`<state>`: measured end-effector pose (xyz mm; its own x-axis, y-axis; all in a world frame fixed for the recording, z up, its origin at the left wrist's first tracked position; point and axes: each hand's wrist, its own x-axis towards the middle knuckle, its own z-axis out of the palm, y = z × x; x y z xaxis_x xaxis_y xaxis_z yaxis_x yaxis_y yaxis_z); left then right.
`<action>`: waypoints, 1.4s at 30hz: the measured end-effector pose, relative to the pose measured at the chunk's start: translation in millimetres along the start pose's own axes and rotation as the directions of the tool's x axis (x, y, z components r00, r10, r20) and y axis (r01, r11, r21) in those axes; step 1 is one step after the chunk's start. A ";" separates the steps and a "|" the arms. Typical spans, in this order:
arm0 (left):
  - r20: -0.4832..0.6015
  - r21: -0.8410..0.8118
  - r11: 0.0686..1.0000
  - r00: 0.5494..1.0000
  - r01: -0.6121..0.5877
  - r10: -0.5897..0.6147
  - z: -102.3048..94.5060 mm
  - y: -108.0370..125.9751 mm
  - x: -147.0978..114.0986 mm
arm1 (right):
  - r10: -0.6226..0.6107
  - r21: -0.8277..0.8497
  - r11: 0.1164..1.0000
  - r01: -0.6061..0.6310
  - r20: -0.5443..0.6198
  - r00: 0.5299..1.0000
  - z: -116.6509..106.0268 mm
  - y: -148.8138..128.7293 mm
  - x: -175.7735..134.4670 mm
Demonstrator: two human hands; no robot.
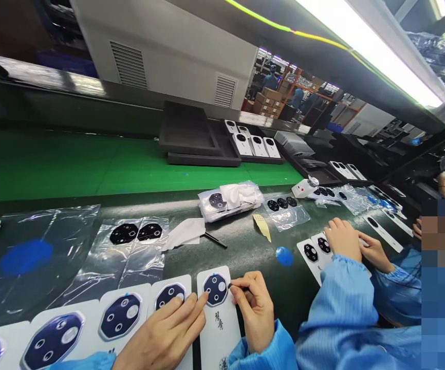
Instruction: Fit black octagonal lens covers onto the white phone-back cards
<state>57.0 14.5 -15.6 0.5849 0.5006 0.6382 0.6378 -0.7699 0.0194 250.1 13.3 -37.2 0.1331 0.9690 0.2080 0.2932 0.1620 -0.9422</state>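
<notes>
A white phone back cover (224, 336) lies in front of me, with dark lettering and a dark blue octagonal camera plate (210, 289) near its top. My left hand (164, 331) rests with fingers stretched out, its fingertips at the left edge of that plate. It partly hides the neighbouring white cover (186, 280). At the plate's right edge, my right hand (257, 308) pinches a small dark piece (229, 286) between thumb and forefinger; its exact kind is too small to make out. More white covers (91, 313) with similar plates stretch in a row to the left.
Clear plastic sheets (141, 262) with black octagonal pieces (124, 234) lie beyond the covers. Nearby are a white wipe (184, 232), a black pen (215, 240) and a bagged stack (230, 203). Black trays (203, 159) stand behind. A co-worker's hands (344, 239) handle covers at right.
</notes>
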 end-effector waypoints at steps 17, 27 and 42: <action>0.019 0.059 0.998 1.000 0.003 -0.004 1.1 4.3 0.4 | -0.505 -0.613 0.606 0.506 0.195 0.841 29.8 -18.7 11.5; 0.058 0.075 0.997 0.998 -0.021 0.017 3.2 3.2 -0.8 | -0.517 -0.649 0.553 0.523 0.224 0.826 26.8 -27.3 12.3; 0.051 0.083 0.996 0.999 -0.009 0.005 2.8 4.5 -2.5 | -0.524 -0.693 0.502 0.517 0.231 0.820 28.6 -26.8 13.1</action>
<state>59.8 10.9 -19.3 0.6130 0.5161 0.5983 0.6717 -0.7391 -0.0507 217.0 27.0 -16.7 -0.2633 0.7523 0.6039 0.8724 0.4530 -0.1838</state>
